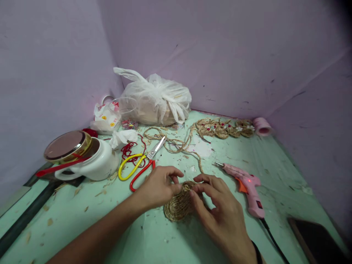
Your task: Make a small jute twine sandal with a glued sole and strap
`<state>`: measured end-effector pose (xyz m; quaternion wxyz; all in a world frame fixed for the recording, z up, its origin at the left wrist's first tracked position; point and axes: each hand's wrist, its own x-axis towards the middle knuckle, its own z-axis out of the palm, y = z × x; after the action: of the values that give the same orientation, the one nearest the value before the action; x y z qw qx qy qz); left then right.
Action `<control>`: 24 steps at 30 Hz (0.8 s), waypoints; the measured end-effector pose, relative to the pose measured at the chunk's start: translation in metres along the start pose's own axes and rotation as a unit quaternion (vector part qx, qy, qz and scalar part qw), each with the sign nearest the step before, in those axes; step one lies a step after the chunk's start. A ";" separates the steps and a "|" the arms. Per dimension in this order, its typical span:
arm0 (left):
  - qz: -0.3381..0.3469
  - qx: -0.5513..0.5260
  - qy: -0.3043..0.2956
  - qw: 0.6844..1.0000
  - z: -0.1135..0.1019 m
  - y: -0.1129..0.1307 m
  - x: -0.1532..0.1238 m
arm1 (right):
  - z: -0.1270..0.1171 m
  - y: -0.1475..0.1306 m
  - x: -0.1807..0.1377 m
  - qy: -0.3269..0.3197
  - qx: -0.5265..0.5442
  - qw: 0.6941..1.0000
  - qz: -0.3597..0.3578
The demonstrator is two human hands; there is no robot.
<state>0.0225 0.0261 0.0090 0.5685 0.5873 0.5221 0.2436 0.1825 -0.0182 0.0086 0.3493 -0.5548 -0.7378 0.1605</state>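
Note:
A coiled disc of jute rope (178, 205) rests on the green table (154, 234) in front of me. My left hand (159, 185) pinches its upper left edge with curled fingers. My right hand (220, 211) grips its right side, fingers bent over the rim. A loose jute cord (176, 143) trails from the disc toward the back of the table. The part of the disc under my right palm is hidden.
Scissors (143, 163) with yellow and red handles lie left of my hands. To the right lies a pink glue gun (247, 187). A white pot (93, 161) with a gold lid is at left, a white plastic bag (158, 97) at the back, finished jute pieces (224, 128) and pink tape (262, 126) beyond.

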 end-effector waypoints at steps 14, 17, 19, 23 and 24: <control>0.043 0.121 0.123 0.984 -0.032 0.007 0.006 | -0.037 0.007 0.005 0.094 0.052 0.993 0.040; 0.059 0.098 0.075 0.991 -0.014 0.011 -0.002 | -0.043 0.004 0.004 0.050 0.080 0.993 0.064; 0.075 0.054 0.040 0.995 -0.001 0.015 -0.010 | -0.038 0.000 0.003 -0.002 0.093 0.993 0.076; 0.261 0.127 0.017 0.957 0.014 0.013 -0.021 | -0.022 -0.007 -0.002 -0.041 0.097 0.991 0.088; 0.331 0.195 0.022 0.923 0.015 0.010 -0.023 | -0.020 -0.008 -0.002 -0.042 0.099 0.990 0.089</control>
<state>0.0313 0.0019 0.0219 0.3185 0.8200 0.3479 0.3242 0.1909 -0.0258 0.0264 0.3557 -0.5740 -0.6797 0.2863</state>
